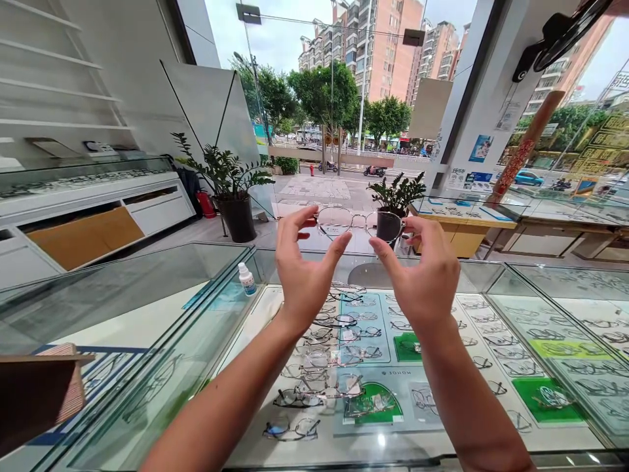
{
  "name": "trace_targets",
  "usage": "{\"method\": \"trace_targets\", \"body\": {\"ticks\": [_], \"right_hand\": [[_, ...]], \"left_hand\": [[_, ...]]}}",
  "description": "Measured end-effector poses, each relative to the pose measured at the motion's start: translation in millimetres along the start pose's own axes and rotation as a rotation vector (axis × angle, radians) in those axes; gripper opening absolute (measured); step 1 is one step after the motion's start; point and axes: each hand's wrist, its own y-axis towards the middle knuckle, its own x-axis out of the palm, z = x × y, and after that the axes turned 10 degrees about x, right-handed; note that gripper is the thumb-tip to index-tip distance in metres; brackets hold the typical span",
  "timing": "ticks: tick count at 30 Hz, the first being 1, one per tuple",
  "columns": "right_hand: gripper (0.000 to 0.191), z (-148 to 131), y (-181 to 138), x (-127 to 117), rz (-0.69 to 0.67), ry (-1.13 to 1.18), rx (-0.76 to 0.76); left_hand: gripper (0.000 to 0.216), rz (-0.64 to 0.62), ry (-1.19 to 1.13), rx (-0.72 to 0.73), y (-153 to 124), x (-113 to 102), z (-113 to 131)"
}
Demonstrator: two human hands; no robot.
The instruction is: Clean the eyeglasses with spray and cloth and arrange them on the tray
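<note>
The left hand [309,269] and the right hand [425,269] grasp 1 pair of thin-rimmed eyeglasses [359,217] between them, raised above the glass display case [314,453]. The left hand is half curled: its fingers bend in at the left end of the frame, while its thumb points up and inward near the lower rim of the left lens. The right hand mirrors it, fingers folded at the right end and thumb near the lower rim of the other lens. Whether either thumb presses the rim, one cannot tell. The 2 thumb tips stand apart, with the bridge above the gap between them.

The 2 forearms slant in over the case's near edge, and air separates the hands from the rows of spectacles [319,357] lying below. A glass divider runs along the left side, where a small white bottle [247,280] stands left of the left hand. On the right, another glass edge slopes away past a green card [548,396]. Beyond the far edge, floor lies between the left potted plant [236,174] and the right potted plant [397,193]; the latter's pot shows through the right lens.
</note>
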Motion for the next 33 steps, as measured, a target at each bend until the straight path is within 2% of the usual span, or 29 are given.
{"method": "trace_targets", "body": {"ticks": [5,12,22,33], "right_hand": [[0.056,2.6,0.1,3.5,0.016,0.016,0.005],[0.058,5.6,0.9,5.8,-0.035,0.037,0.034],[0.067,11.7,1.0,5.9,-0.127,0.042,0.097],[0.065,14.2,3.6,8.7,-0.215,0.043,0.168]], "left_hand": [[0.054,-0.010,0.008,0.000,-1.6,-0.8,-1.5],[0.060,0.029,0.022,-0.009,-3.8,-0.9,-4.7],[0.055,0.067,0.133,0.159,-4.9,-1.8,-1.9],[0.058,0.102,0.242,0.284,-7.0,-1.4,-6.9]]}}
